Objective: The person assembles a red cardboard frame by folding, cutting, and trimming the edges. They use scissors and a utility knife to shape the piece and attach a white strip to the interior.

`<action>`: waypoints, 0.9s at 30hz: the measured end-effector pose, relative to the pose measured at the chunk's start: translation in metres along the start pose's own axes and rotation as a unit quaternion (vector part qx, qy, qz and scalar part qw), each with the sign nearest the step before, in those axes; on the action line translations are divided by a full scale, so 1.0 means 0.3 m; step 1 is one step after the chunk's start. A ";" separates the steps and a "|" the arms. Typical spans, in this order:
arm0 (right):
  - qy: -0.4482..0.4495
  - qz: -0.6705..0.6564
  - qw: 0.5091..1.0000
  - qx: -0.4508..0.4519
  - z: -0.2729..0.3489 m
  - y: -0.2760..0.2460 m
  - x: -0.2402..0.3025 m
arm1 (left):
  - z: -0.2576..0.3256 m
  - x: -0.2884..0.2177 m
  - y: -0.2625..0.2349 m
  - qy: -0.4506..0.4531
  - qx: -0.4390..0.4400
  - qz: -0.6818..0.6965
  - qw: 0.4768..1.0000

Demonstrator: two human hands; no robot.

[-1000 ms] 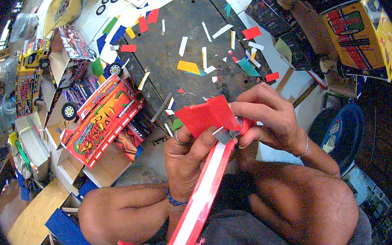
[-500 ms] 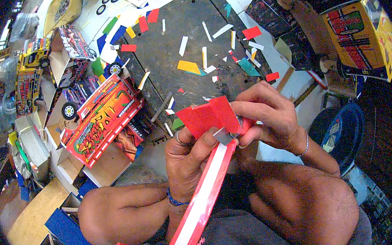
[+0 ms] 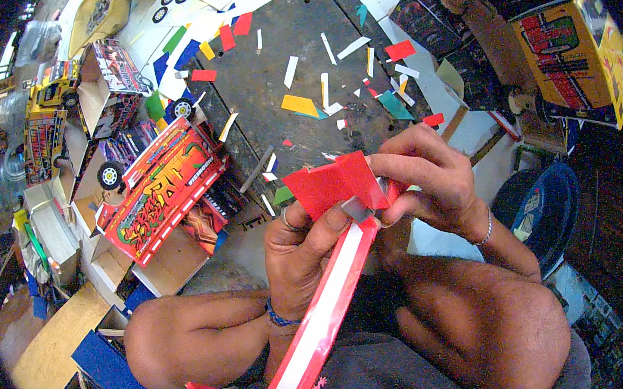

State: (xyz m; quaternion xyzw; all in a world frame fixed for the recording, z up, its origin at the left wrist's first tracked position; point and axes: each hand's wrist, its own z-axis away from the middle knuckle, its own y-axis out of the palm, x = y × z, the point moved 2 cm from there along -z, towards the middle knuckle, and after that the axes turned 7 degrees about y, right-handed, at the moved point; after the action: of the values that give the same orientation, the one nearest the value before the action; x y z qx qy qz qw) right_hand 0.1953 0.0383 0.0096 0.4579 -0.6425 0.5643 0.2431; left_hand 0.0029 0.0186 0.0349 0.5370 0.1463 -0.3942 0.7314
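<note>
A long red strip with a white stripe slants from my hands down toward my lap, its lower end bent to the left. At its upper end a wide red flap stands out. My left hand is closed on this upper end, thumb on top. Beside the thumb tip lies a small flat grey piece; whether it is metal or part of the strip I cannot tell. My right hand pinches the flap's right side, where a red fold shows between the fingers. Its fingertips are partly hidden.
Colored offcuts, such as a yellow one, litter the dark wooden board. At left lie a red toy truck body with wheels and a yellow toy truck. A yellow printed box and dark blue tub stand at right.
Both hands and the red strip have shifted very slightly to the right. The grey piece by my left thumb is turned a little. My grip stays the same.
</note>
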 end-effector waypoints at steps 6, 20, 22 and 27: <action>0.003 0.019 1.000 0.000 -0.002 -0.005 0.003 | -0.004 -0.006 -0.015 -0.021 0.004 0.002 1.000; -0.007 0.024 1.000 0.011 -0.012 -0.012 -0.001 | -0.001 0.000 -0.020 -0.033 -0.016 -0.042 0.998; 0.007 0.011 1.000 0.001 -0.011 -0.012 -0.001 | 0.001 -0.001 -0.020 -0.033 -0.024 -0.050 0.998; 0.016 0.016 1.000 -0.002 -0.009 -0.013 0.000 | 0.003 0.007 -0.017 -0.017 -0.020 -0.031 0.999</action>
State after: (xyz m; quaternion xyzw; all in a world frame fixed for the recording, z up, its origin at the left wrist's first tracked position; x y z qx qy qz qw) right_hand 0.1983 0.0410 0.0122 0.4378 -0.6469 0.5739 0.2460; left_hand 0.0003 0.0165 0.0305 0.5102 0.1581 -0.4228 0.7321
